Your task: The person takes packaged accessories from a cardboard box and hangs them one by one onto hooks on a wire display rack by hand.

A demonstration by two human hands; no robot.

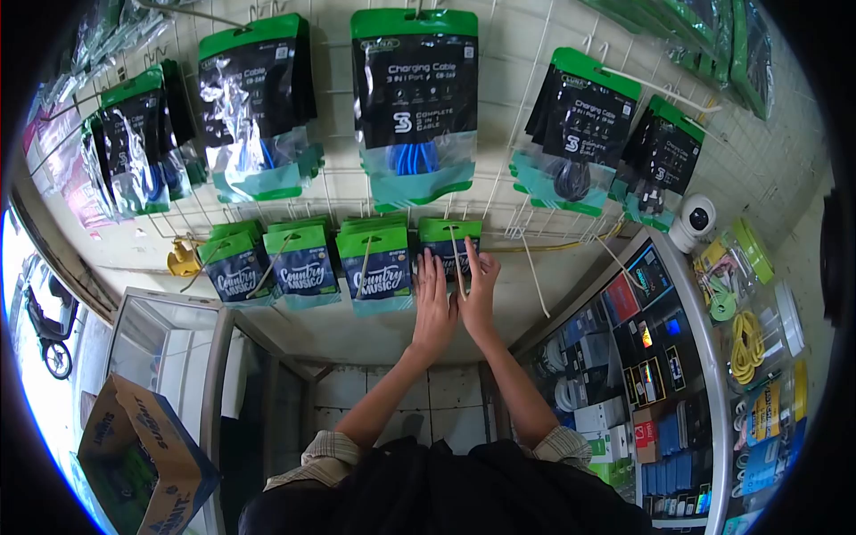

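A green-topped dark blue packet [434,234] hangs on a wire hook, its front mostly covered by my hands. My left hand [433,308] lies against the lower left of this packet, fingers stretched upward and nothing visibly held. On its right side is my right hand [479,290], fingers extended and apart, with the index pointing up beside the hook's prong. The two hands nearly meet at the packet's lower edge. To the left hang similar "Country Music" packets: one close by [374,275], another further along [303,265], and a third [239,271] at the row's end.
Charging cable pouches [415,89] hang above on the wire grid. Bare hook prongs [537,276] jut out to the right. A glass display case [704,392] with boxed goods stands right, below a white camera [693,223]. An open cardboard box [169,437] sits lower left.
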